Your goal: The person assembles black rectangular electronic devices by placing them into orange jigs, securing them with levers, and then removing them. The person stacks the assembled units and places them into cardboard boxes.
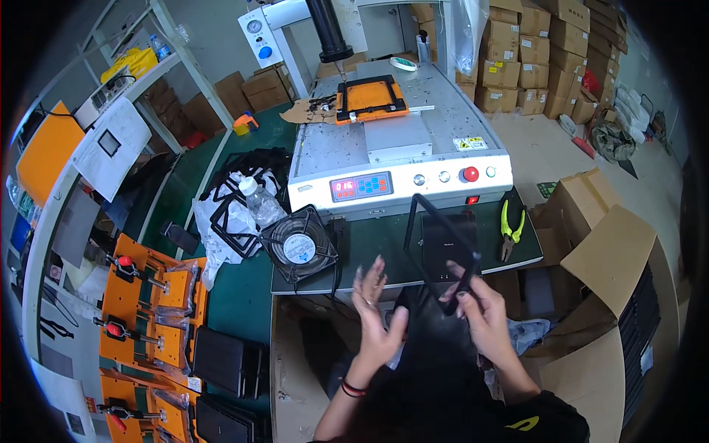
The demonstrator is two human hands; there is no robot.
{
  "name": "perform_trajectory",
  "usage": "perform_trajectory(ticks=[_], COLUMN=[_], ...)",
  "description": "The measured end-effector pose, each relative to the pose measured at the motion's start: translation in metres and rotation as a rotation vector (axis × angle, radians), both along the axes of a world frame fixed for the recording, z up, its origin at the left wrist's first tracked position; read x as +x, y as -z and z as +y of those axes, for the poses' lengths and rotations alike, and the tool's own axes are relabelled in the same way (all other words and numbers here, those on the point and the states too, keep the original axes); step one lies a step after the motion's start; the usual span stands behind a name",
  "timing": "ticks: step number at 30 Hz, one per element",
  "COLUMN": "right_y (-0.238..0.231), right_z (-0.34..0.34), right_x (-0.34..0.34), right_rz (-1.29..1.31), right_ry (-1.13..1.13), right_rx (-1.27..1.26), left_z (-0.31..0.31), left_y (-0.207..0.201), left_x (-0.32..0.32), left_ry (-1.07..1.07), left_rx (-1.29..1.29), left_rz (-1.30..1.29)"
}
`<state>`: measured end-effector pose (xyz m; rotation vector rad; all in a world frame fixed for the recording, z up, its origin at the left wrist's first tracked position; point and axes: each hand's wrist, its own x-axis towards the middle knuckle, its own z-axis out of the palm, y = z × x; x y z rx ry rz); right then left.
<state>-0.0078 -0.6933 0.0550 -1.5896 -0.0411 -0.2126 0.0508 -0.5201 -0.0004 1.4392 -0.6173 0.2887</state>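
Right hand [484, 316] grips tilted black frame [447, 226]; left hand [380, 326] spread, apart from it. Yellow-green pliers [509, 237] lie on green surface [377, 255].

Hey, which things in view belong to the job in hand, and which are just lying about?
Likely part of the job:
- Black rectangular frame, held in the right hand; the open left hand is beside it
- Perhaps the bench machine and the orange fixture on it

Apparently just lying about:
- Yellow-green pliers
- Clear plastic bottle
- Tape roll
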Motion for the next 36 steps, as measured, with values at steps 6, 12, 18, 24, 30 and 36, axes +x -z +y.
perform_trajectory(ticks=[6, 12, 18, 24, 30, 36], right_y=[0.001, 0.017, 0.036, 0.024, 0.001, -0.025], right_z=[-0.014, -0.013, -0.03, -0.039, -0.039, -0.053], right_x=[-0.006, -0.009, -0.018, -0.013, 0.042, 0.154], right_rz=[-0.094, -0.178, -0.257, -0.488, -0.632, -0.815], right_ry=[0.215, 0.285, 0.32, 0.452, 0.511, 0.602], right_rx=[0.036, 0.3, 0.139, -0.048, -0.25, -0.485], left_z=[0.001, -0.014, -0.06, -0.1, -0.088, -0.049], left_y=[-0.045, -0.16, -0.182, -0.155, -0.154, -0.203], left_x=[0.08, 0.231, 0.324, 0.362, 0.338, 0.207], left_ry=[-0.331, -0.425, -0.318, -0.497, -0.612, -0.847], left_rx=[0.259, 0.606, 1.175, 1.326, 1.424, 0.437], left_rz=[-0.151, -0.245, 0.196, 0.132, 0.198, -0.345])
